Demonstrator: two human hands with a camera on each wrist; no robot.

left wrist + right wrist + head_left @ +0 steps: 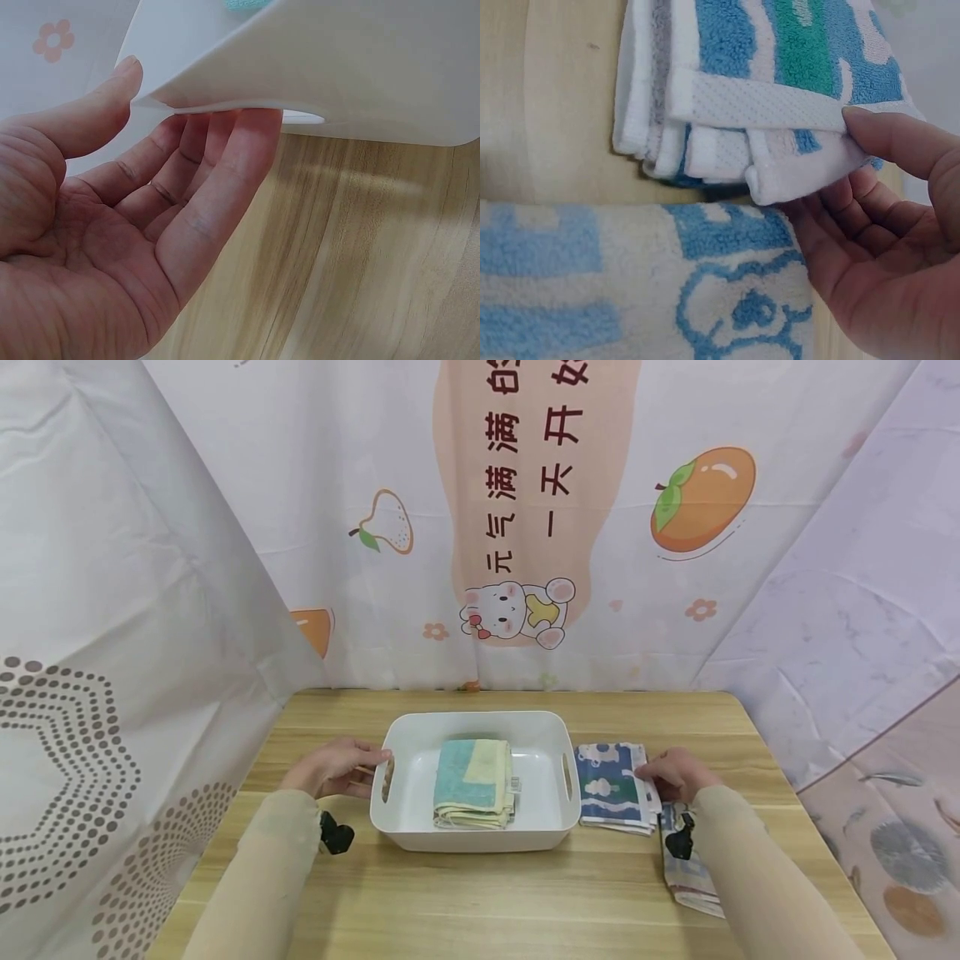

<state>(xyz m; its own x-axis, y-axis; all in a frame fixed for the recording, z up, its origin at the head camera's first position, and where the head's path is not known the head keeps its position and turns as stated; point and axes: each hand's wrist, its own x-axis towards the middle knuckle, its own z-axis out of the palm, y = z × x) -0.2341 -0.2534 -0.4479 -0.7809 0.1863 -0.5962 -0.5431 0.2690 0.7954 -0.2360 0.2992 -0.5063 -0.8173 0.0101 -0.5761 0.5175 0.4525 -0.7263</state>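
Note:
A white plastic basket (pixel 480 842) with slotted handles stands on the table. My left hand (pixel 341 768) holds its left side, fingertips in the handle slot (pixel 304 118) and thumb at the rim. Inside lies a folded teal and pale-yellow towel (pixel 468 777). Right of the basket is a folded blue, green and white towel (pixel 611 785). My right hand (pixel 678 774) pinches that towel's right edge, thumb on top and fingers beneath. Nearer the front, another folded towel (pixel 630 277), cream and blue with an animal face, lies partly under the right forearm in the head view.
The wooden table (pixel 450 902) reaches back to a printed white curtain (pixel 405 635) hanging behind it. More patterned cloth (pixel 75 735) hangs along the left side, with a further sheet (pixel 900 860) on the right.

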